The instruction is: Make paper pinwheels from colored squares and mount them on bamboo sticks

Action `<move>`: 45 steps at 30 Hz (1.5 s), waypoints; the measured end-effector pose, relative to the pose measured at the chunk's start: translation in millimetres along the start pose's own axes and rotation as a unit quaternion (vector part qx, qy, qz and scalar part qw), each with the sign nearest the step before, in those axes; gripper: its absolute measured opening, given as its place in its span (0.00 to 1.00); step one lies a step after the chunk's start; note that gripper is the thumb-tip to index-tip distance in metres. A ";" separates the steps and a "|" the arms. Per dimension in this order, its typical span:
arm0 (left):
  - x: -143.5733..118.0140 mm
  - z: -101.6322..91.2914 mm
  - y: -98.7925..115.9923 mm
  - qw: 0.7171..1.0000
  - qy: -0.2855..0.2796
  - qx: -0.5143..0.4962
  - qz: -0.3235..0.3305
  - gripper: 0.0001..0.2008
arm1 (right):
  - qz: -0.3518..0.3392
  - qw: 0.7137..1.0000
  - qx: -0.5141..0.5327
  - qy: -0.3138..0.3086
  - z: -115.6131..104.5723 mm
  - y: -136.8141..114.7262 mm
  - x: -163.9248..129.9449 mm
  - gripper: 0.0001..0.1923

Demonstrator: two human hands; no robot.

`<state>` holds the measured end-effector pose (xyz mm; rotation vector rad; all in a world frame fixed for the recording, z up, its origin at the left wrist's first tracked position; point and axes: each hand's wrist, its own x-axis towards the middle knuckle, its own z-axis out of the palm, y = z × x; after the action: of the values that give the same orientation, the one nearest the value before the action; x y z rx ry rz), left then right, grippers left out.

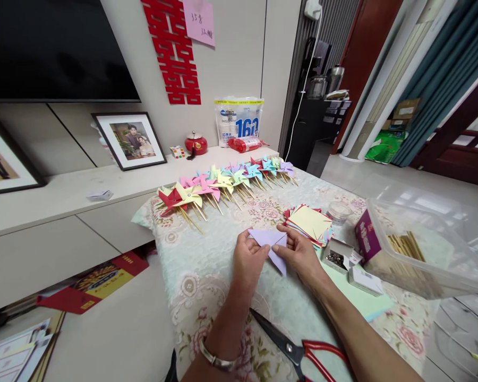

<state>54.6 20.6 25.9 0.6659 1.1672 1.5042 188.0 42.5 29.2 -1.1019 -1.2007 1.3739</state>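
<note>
A lilac paper square (271,245), partly folded with flaps turned in, is held between both hands over the floral tablecloth (207,297). My left hand (249,261) pinches its left corner. My right hand (300,253) grips its right edge with fingers on the top flap. Right beside my right hand lies a stack of cut coloured paper squares (308,223), a pale yellow one on top. A row of several finished paper pinwheels on wooden sticks (223,184) lies along the far edge of the table.
Red-handled scissors (298,350) lie near the front edge. A small open box of pins (336,257), a small clear jar (338,212) and a clear plastic bin with wooden sticks (414,249) sit at right. A low cabinet (43,207) with framed photos stands at left.
</note>
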 end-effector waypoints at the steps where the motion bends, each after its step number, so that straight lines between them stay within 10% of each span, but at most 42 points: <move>1: -0.4 0.2 -1.7 1.000 -0.001 0.002 -0.010 0.32 | -0.006 1.000 0.008 0.011 0.2 1.2 0.9 0.33; 18: -7.3 -1.8 1.3 0.993 -0.082 0.084 0.012 0.12 | -0.003 0.999 -0.019 0.029 -4.8 -0.8 0.5 0.28; 30: -3.2 -3.7 10.4 0.998 -0.014 0.045 -0.036 0.11 | -0.073 0.995 -0.063 0.007 -10.4 0.0 0.8 0.22; 45: -3.1 -15.8 8.3 0.997 -0.032 0.011 -0.070 0.15 | -0.302 0.884 -0.343 -0.102 -18.2 -1.2 -0.3 0.12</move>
<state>38.4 13.0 28.3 0.6295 1.1594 1.3453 206.2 44.4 28.6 -0.9114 -2.0692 0.5835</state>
